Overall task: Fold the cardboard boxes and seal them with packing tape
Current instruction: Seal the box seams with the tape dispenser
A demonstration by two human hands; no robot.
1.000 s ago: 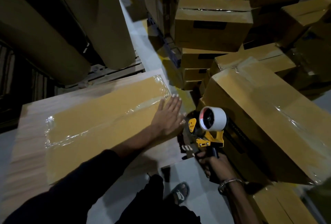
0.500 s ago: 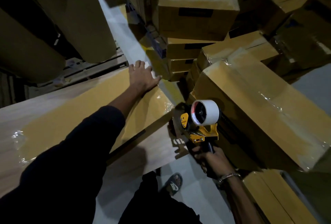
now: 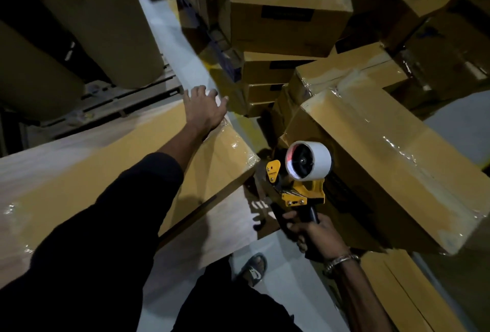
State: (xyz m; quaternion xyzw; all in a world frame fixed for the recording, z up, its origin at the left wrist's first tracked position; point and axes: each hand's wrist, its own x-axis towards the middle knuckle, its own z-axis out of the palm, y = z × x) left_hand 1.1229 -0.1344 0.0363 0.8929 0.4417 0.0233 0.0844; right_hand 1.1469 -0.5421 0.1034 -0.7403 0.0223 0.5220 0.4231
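While the left hand [image 3: 204, 109] is laid with fingers [image 3: 197, 91] spread wide over the far corner of the taped cardboard box [image 3: 106, 172] on the pale wooden table [image 3: 228, 225], the right hand [image 3: 315, 233] is closed around the handle of the yellow tape dispenser [image 3: 299, 186]. The dispenser is held just beside the box's near corner. Sealed boxes [image 3: 397, 172] are stacked to the right on a grey floor [image 3: 286, 292].
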